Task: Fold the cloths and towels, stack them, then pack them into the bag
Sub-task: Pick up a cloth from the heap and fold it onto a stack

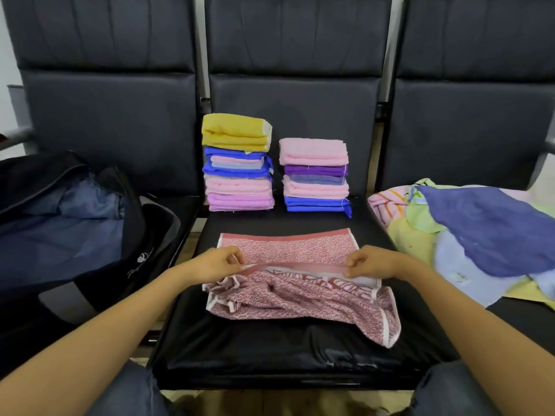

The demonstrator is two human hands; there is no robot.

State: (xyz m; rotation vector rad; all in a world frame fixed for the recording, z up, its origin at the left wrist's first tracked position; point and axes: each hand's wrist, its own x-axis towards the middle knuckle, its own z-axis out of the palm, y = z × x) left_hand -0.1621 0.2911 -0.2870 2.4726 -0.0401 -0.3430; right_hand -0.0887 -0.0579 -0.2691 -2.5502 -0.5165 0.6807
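While the bag (75, 211) on the left seat lies open and shows only its blue lining, packing seems not to have begun. On the middle seat (270, 355), the left hand (216, 262) pinches the near hem of a red patterned towel (285, 250) between thumb and curled fingers. The towel's far half is spread flat and its near part is bunched, so this fold looks only partly made. Behind it two stacks of folded cloths stand side by side but apart, the taller stack (237, 163) topped in yellow and the shorter stack (315, 175) topped in pink. The right hand (372, 261) pinches the same hem further along. On the right seat a loose pile (480, 229) of unfolded cloths waits, so a good deal of folding is left.
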